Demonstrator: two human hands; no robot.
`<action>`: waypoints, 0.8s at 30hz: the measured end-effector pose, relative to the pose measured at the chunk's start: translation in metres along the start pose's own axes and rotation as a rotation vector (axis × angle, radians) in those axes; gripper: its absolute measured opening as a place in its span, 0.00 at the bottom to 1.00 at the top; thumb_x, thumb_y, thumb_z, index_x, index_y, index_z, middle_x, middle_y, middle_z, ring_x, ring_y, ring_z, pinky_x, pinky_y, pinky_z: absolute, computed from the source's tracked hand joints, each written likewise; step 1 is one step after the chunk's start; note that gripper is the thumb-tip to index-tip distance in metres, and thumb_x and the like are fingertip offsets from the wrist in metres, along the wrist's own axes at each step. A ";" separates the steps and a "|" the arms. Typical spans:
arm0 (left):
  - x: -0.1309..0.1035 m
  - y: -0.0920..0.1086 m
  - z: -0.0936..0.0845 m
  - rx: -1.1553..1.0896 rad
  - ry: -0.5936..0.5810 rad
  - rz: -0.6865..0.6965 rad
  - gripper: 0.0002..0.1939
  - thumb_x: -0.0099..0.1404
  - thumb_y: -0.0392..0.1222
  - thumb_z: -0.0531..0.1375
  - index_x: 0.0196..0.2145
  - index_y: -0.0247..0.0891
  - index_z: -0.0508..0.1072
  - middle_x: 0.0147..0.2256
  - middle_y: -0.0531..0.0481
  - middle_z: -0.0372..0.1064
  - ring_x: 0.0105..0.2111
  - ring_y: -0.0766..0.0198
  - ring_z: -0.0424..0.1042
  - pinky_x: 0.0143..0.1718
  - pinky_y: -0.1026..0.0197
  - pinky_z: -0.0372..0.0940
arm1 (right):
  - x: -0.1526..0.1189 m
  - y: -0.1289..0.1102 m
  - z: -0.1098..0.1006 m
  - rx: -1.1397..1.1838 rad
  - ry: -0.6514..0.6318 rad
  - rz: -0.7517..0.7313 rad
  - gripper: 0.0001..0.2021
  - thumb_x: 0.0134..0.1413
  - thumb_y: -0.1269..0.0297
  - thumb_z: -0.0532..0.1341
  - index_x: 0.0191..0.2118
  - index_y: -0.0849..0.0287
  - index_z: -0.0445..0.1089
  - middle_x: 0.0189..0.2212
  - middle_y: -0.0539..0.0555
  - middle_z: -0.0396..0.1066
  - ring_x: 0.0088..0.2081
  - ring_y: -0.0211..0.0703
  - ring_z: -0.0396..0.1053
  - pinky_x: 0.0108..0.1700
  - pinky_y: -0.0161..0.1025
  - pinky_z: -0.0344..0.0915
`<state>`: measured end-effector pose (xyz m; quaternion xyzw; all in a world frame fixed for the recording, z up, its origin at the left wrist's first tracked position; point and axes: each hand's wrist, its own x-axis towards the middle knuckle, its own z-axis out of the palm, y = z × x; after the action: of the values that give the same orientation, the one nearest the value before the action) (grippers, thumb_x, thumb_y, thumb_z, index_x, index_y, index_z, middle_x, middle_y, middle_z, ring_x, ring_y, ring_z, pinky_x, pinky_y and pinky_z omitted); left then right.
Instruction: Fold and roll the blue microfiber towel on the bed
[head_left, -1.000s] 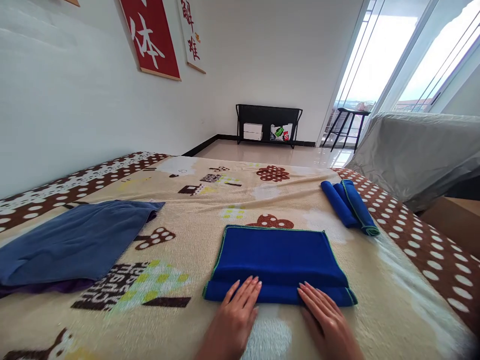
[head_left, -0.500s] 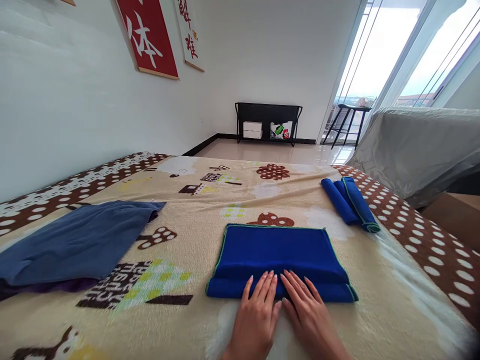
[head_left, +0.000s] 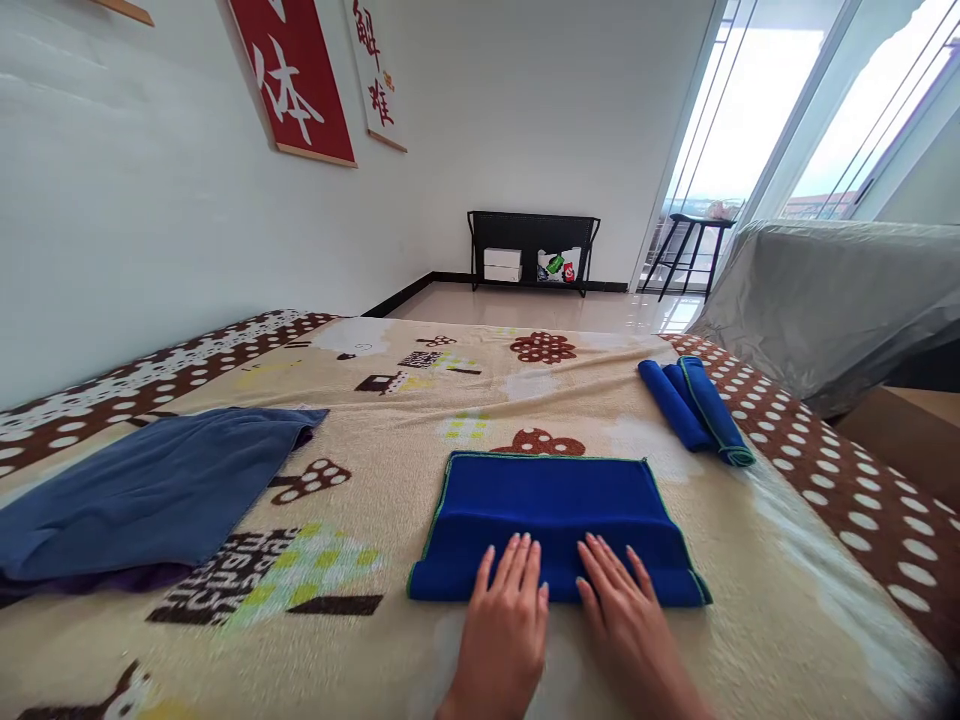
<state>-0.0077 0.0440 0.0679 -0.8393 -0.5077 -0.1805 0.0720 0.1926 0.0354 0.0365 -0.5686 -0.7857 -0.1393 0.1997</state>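
A bright blue towel (head_left: 551, 510) with a thin green hem lies flat just ahead of both hands, its near edge folded over into a thick roll. The left hand (head_left: 504, 620) rests palm down on that rolled near edge, fingers straight and slightly spread, gripping nothing; the right hand (head_left: 626, 620) lies beside it in the same way, flat and released, fingertips on the fold. The two hands are close together but apart, near the middle of the towel's front edge. Under them spreads a cream fleece blanket (head_left: 420, 420) printed with brown mushrooms and blocks, with a brown white-dotted border. Well to the left of the left hand lies a loosely spread slate-blue cloth (head_left: 150, 490), with a purple edge showing beneath it. Ahead and to the right of the right hand, near the dotted border, sit two rolled blue towels (head_left: 694, 410) side by side. Beyond the blanket are a pale glossy floor, a black rack (head_left: 534, 250) against the far wall, a red wall hanging (head_left: 296, 85) up to the left, and a grey-covered piece of furniture (head_left: 832, 290) by the bright windows on the right.
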 end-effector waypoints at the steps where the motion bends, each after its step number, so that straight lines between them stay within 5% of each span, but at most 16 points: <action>1: 0.006 0.008 0.002 -0.032 -0.023 0.039 0.24 0.73 0.42 0.46 0.63 0.38 0.65 0.62 0.48 0.62 0.61 0.60 0.64 0.60 0.52 0.60 | 0.007 -0.011 0.002 0.034 -0.019 -0.052 0.21 0.69 0.59 0.49 0.63 0.56 0.62 0.62 0.52 0.61 0.62 0.44 0.62 0.64 0.48 0.51; 5: 0.006 -0.005 0.003 -0.034 -0.066 -0.001 0.24 0.74 0.48 0.47 0.65 0.42 0.61 0.64 0.50 0.59 0.62 0.57 0.62 0.59 0.48 0.61 | 0.010 -0.007 0.006 0.034 -0.045 -0.007 0.23 0.69 0.56 0.48 0.65 0.56 0.60 0.63 0.52 0.60 0.63 0.44 0.61 0.62 0.47 0.55; 10: -0.026 -0.074 -0.003 0.098 -0.044 -0.171 0.27 0.73 0.51 0.49 0.67 0.46 0.55 0.66 0.48 0.56 0.64 0.53 0.59 0.61 0.43 0.56 | -0.026 0.072 0.006 -0.046 -0.076 0.168 0.26 0.69 0.51 0.44 0.67 0.55 0.56 0.64 0.52 0.59 0.63 0.46 0.60 0.63 0.52 0.51; 13: -0.040 -0.096 -0.012 0.144 0.014 -0.153 0.25 0.73 0.45 0.50 0.66 0.53 0.56 0.64 0.51 0.60 0.64 0.55 0.59 0.64 0.41 0.46 | -0.048 0.105 -0.002 -0.077 -0.060 0.170 0.27 0.70 0.51 0.41 0.66 0.55 0.56 0.63 0.54 0.60 0.64 0.47 0.59 0.66 0.55 0.42; 16: -0.049 -0.101 -0.028 0.191 0.135 -0.060 0.26 0.72 0.37 0.50 0.65 0.51 0.59 0.63 0.50 0.63 0.62 0.56 0.61 0.65 0.44 0.42 | -0.061 0.113 -0.017 -0.088 0.033 0.136 0.27 0.69 0.51 0.44 0.66 0.57 0.57 0.63 0.57 0.61 0.64 0.50 0.59 0.66 0.55 0.41; 19: -0.056 -0.098 -0.042 0.159 0.161 0.138 0.27 0.68 0.35 0.54 0.64 0.42 0.62 0.60 0.47 0.66 0.61 0.59 0.63 0.63 0.55 0.50 | -0.069 0.106 -0.028 -0.060 0.136 -0.001 0.22 0.66 0.55 0.52 0.62 0.53 0.61 0.60 0.55 0.66 0.59 0.47 0.65 0.62 0.49 0.48; 24: -0.060 -0.087 -0.033 0.119 0.182 0.210 0.24 0.63 0.28 0.52 0.56 0.36 0.69 0.51 0.48 0.74 0.53 0.60 0.70 0.57 0.58 0.58 | -0.063 0.090 -0.021 -0.029 0.148 -0.105 0.17 0.64 0.63 0.55 0.56 0.53 0.66 0.49 0.53 0.75 0.48 0.43 0.72 0.54 0.44 0.54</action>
<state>-0.1169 0.0259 0.0705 -0.8623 -0.4183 -0.2168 0.1857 0.2986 0.0017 0.0240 -0.5177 -0.7954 -0.2027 0.2414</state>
